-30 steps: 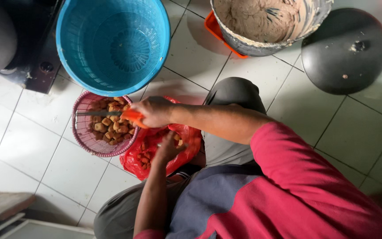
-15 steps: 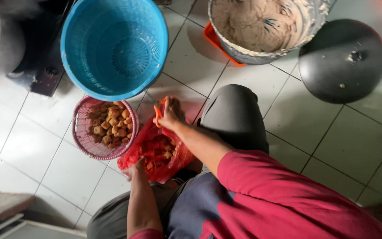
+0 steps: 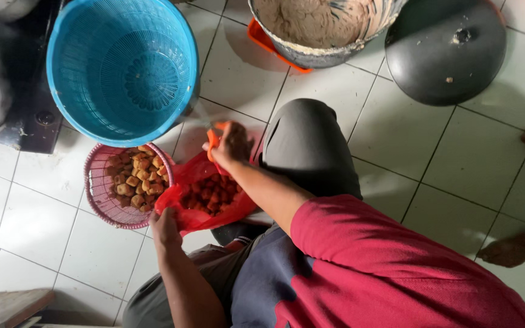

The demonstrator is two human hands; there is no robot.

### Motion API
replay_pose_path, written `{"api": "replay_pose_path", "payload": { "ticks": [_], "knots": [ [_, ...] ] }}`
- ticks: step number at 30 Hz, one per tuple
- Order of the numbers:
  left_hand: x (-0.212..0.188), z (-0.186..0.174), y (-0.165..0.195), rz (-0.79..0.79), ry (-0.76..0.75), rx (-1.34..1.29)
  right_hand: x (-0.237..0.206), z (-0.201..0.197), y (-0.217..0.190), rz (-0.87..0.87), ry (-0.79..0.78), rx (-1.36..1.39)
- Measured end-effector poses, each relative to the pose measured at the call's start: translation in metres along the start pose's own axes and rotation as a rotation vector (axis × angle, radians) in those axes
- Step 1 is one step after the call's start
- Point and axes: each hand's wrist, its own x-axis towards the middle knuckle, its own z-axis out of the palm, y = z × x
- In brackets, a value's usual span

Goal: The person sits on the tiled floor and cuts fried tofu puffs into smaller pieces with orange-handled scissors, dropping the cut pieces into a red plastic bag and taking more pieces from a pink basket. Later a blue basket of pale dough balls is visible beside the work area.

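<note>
A crinkly red plastic bag (image 3: 205,200) of brown fried cubes lies beside the pink mesh basket (image 3: 101,194). The left hand (image 3: 165,228) and right hand (image 3: 232,146) each keep their grip clamped on its edges. A round blue basket (image 3: 123,67) stands beyond, on the white tiled floor (image 3: 31,225).

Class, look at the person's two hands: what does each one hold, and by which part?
The left hand grips the red plastic bag of brown fried pieces at its lower edge; the right hand holds the bag's upper rim together with an orange-handled tool.
</note>
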Motion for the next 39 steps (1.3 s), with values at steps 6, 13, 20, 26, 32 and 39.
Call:
{"api": "replay_pose_path", "payload": {
  "ticks": [6,13,20,26,32,39],
  "knots": [
    [-0.008,-0.017,0.006,0.042,0.133,0.148,0.01,0.009,0.034,0.365,-0.146,0.019],
    [-0.006,-0.011,-0.001,0.101,0.111,0.447,-0.006,0.045,0.041,0.255,-0.182,0.005],
    [-0.002,-0.003,0.002,0.158,0.056,0.451,-0.039,0.06,0.01,0.159,-0.287,0.383],
    [-0.025,0.023,0.037,0.295,-0.125,0.282,-0.064,0.042,-0.003,0.085,-0.631,1.158],
    [-0.062,0.057,0.13,0.594,-0.157,0.63,-0.044,-0.028,-0.023,-0.133,-0.863,1.05],
    [-0.045,0.139,0.214,1.146,-0.124,0.831,0.007,-0.095,-0.088,-0.812,-0.448,0.869]
  ]
}}
